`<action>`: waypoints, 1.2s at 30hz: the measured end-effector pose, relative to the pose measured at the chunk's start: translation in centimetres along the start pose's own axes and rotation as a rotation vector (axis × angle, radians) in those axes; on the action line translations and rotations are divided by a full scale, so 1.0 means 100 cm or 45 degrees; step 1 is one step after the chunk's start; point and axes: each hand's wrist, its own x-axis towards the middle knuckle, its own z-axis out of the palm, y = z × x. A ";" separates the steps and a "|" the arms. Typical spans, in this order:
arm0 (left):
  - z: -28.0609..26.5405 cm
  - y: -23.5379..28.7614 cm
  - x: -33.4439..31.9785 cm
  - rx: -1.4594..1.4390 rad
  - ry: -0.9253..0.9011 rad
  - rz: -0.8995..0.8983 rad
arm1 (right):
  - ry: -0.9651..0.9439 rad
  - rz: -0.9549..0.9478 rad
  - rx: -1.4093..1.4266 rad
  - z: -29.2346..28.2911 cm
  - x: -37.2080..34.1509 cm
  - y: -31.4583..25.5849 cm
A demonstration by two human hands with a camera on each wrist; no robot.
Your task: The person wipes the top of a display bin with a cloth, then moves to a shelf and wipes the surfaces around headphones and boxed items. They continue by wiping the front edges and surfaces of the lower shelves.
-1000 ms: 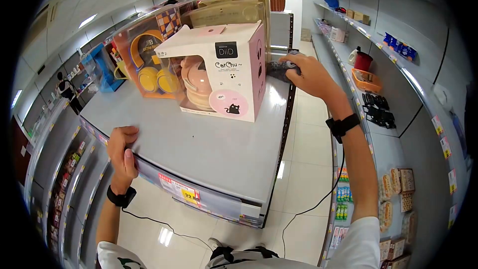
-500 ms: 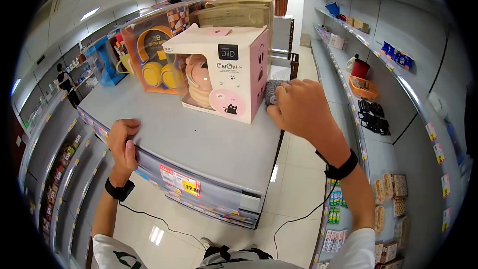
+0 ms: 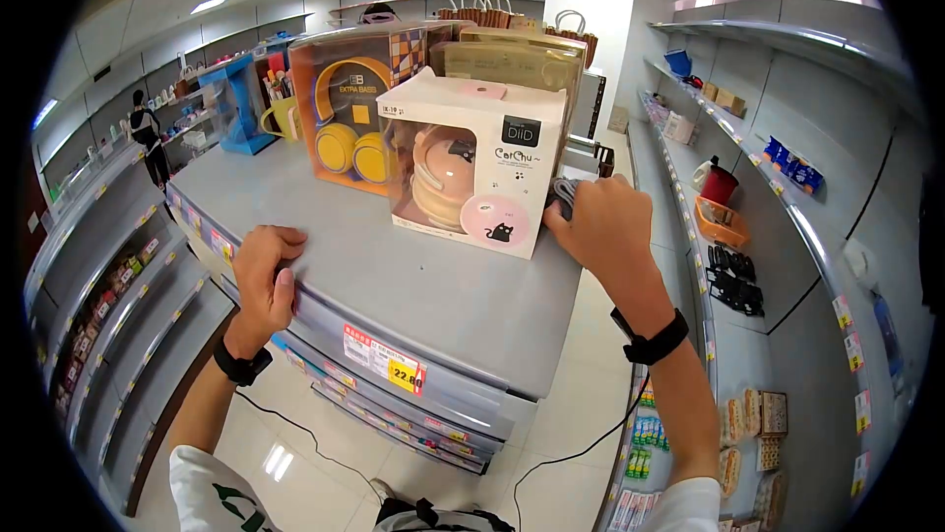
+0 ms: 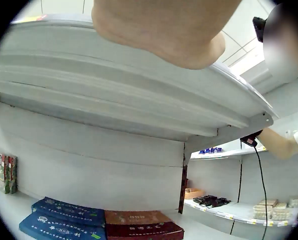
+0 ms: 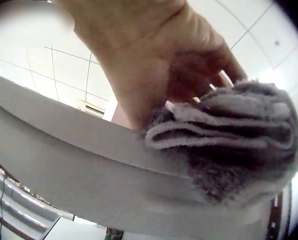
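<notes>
A folded grey cloth (image 5: 224,135) is gripped by my right hand (image 3: 608,237), at the right edge of the grey shelf top (image 3: 394,281), just beside a white and pink headphone box (image 3: 512,178). In the right wrist view the right hand (image 5: 154,60) curls over the cloth's folds. My left hand (image 3: 264,281) rests on the front left edge of the shelf, thumb over the price strip, holding no item. The left wrist view shows part of that hand (image 4: 164,30) at the shelf's edge.
Behind stand an orange headphone box (image 3: 340,143), a yellow mug (image 3: 283,119) and a blue stand (image 3: 236,104). Shelving on the right holds an orange basket (image 3: 722,224). A person (image 3: 148,138) stands far left. Boxes (image 4: 64,220) lie on a lower shelf. Cables hang from both wrists.
My right hand has come nearer along the shelf's right edge, bringing the grey cloth with it. The left hand stays on the front edge. The head view has shifted slightly.
</notes>
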 end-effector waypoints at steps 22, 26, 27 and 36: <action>0.027 0.074 0.097 -0.255 -0.855 -0.172 | -0.144 -0.066 0.268 0.022 0.001 0.038; 0.037 0.078 0.096 -0.285 -0.897 -0.260 | -0.170 -0.037 0.122 0.015 0.005 0.022; 0.038 0.078 0.096 -0.277 -0.887 -0.276 | -0.155 -0.067 0.112 0.017 0.008 0.022; 0.041 0.074 0.090 -0.252 -0.807 -0.285 | -0.098 -0.148 0.257 0.025 -0.005 0.042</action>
